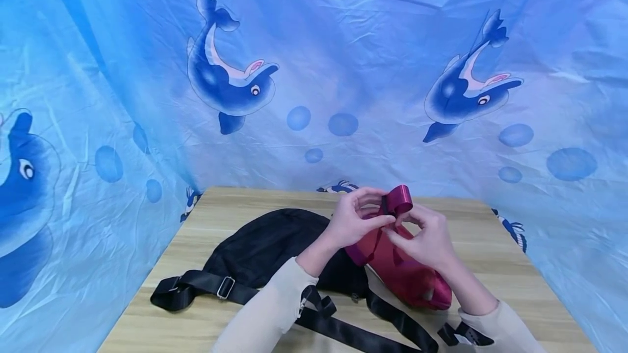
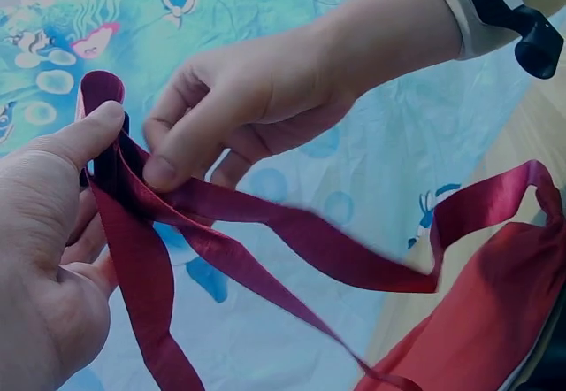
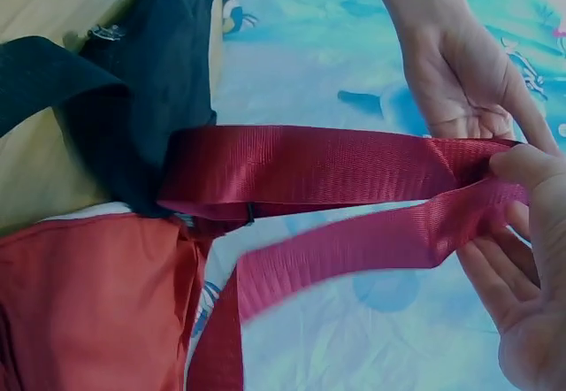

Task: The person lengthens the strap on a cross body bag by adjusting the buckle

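Observation:
Both hands are raised over a red bag [image 1: 407,271] at the right of the table, working on its dark red webbing strap [image 1: 400,199]. My left hand [image 1: 355,214] pinches the strap between thumb and fingers where it folds into a loop, beside a small dark piece, perhaps a buckle. Close to it, my right hand [image 1: 424,233] pinches the strap with thumb and fingertips. From the hands, lengths of strap [image 2: 345,254] hang and run back to the bag in the left wrist view. In the right wrist view, two strap lengths [image 3: 327,165] meet at the fingers.
A black bag [image 1: 275,244] lies left of the red one, with its black strap [image 1: 353,331] and metal slider [image 1: 225,287] spread toward the front. The wooden table [image 1: 142,326] is surrounded by a blue dolphin-print sheet [image 1: 343,80]. Black bands [image 1: 466,335] circle the wrists.

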A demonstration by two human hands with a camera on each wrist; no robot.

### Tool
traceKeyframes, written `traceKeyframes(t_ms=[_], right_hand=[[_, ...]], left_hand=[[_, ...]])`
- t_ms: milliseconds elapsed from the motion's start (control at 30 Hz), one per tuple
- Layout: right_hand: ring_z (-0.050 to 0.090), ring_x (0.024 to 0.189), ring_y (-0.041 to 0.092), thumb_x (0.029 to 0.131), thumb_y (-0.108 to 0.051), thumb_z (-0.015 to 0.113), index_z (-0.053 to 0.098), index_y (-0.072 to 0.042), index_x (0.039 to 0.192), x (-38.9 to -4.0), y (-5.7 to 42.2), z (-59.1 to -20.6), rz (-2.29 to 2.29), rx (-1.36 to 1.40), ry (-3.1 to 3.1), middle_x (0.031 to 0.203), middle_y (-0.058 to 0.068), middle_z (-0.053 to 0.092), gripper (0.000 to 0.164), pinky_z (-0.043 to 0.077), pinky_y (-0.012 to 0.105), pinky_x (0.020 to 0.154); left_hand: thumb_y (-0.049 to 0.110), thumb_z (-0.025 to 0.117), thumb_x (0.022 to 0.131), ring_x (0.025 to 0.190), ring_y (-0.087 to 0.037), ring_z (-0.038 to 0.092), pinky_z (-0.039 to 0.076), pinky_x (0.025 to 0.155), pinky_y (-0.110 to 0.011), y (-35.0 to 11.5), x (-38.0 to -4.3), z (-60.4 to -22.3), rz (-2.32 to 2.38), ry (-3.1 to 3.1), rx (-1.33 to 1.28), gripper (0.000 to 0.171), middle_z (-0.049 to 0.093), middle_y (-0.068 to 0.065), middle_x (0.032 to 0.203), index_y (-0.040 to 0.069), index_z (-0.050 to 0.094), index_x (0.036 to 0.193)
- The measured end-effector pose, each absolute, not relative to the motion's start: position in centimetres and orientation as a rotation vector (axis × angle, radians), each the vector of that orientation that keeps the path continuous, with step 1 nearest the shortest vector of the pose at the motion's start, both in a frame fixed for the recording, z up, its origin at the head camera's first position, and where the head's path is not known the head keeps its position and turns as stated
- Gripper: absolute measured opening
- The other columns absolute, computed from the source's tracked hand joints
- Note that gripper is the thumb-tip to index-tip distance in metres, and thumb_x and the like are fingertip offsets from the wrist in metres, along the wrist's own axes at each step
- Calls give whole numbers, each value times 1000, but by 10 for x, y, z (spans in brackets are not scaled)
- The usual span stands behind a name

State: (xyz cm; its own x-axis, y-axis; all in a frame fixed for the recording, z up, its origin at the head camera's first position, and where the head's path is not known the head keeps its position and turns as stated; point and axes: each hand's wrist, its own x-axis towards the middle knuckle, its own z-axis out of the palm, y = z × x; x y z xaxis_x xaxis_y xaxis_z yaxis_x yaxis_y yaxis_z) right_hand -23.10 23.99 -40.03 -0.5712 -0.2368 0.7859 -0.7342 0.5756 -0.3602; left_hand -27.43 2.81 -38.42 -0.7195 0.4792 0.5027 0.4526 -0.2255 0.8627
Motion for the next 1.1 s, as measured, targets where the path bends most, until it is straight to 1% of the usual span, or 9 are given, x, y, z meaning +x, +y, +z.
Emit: traceKeyframes(t_ms=[200, 367, 467, 567, 667, 767, 900, 1000, 1100], right_hand=[[75, 88, 9, 71, -3, 96, 74, -22, 84, -228, 248, -402, 847, 806, -2199, 92, -5, 76, 32, 59, 10, 84], [76, 85, 14, 71, -2, 96, 75, -17, 89, -232, 247, -400, 884, 832, -2195, 91, -3, 75, 32, 60, 13, 85], [76, 85, 16, 73, -2, 95, 76, -15, 89, -234, 245, -398, 906, 817, -2181, 91, -2, 77, 29, 60, 13, 85], [75, 82, 14, 72, -1, 96, 77, -18, 87, -233, 247, -400, 902, 805, -2212, 90, -6, 76, 29, 61, 14, 83], [74, 80, 9, 73, -4, 97, 76, -23, 86, -233, 250, -403, 873, 804, -2272, 89, -10, 75, 32, 61, 13, 79], [72, 82, 3, 74, -7, 98, 75, -24, 87, -233, 253, -403, 847, 819, -2304, 90, -11, 75, 31, 60, 11, 79], [75, 91, 5, 77, 1, 93, 78, -14, 100, -234, 252, -389, 1002, 855, -2223, 100, 2, 79, 31, 61, 15, 87], [76, 101, 10, 80, 11, 85, 75, -4, 119, -236, 248, -372, 1162, 909, -2134, 113, 15, 77, 42, 63, 21, 91], [76, 105, 11, 81, 15, 82, 70, 1, 131, -238, 245, -360, 1247, 954, -2115, 117, 20, 75, 53, 63, 25, 92]], left_hand=[[-8, 77, 92, 116, -17, 73, 61, 103, -32, 28, -275, -378, 2191, 1917, 1148, 48, 70, -29, 132, -3, 63, 138], [-8, 78, 92, 117, -23, 74, 61, 103, -33, 30, -275, -378, 2177, 1916, 1165, 48, 70, -29, 132, -3, 64, 137], [-7, 78, 92, 116, -20, 73, 61, 103, -33, 31, -276, -378, 2158, 1909, 1186, 48, 70, -29, 132, -3, 64, 138], [-6, 77, 93, 113, -14, 73, 62, 102, -34, 29, -277, -377, 2174, 1898, 1183, 48, 70, -29, 132, -1, 64, 139], [-6, 77, 93, 111, -10, 72, 62, 101, -33, 26, -279, -376, 2207, 1897, 1162, 49, 70, -28, 132, -1, 63, 139], [-5, 78, 93, 111, -8, 71, 62, 101, -33, 23, -281, -376, 2215, 1901, 1138, 49, 70, -27, 132, 0, 63, 139], [-4, 78, 93, 115, -14, 73, 62, 103, -34, 21, -282, -377, 2181, 1899, 1122, 50, 71, -27, 132, 2, 62, 140], [-4, 78, 93, 117, -18, 74, 61, 103, -34, 22, -282, -378, 2154, 1905, 1118, 52, 72, -27, 131, 4, 61, 141], [-4, 78, 93, 117, -21, 74, 61, 104, -34, 23, -282, -379, 2140, 1907, 1134, 52, 72, -28, 129, 3, 60, 142]])
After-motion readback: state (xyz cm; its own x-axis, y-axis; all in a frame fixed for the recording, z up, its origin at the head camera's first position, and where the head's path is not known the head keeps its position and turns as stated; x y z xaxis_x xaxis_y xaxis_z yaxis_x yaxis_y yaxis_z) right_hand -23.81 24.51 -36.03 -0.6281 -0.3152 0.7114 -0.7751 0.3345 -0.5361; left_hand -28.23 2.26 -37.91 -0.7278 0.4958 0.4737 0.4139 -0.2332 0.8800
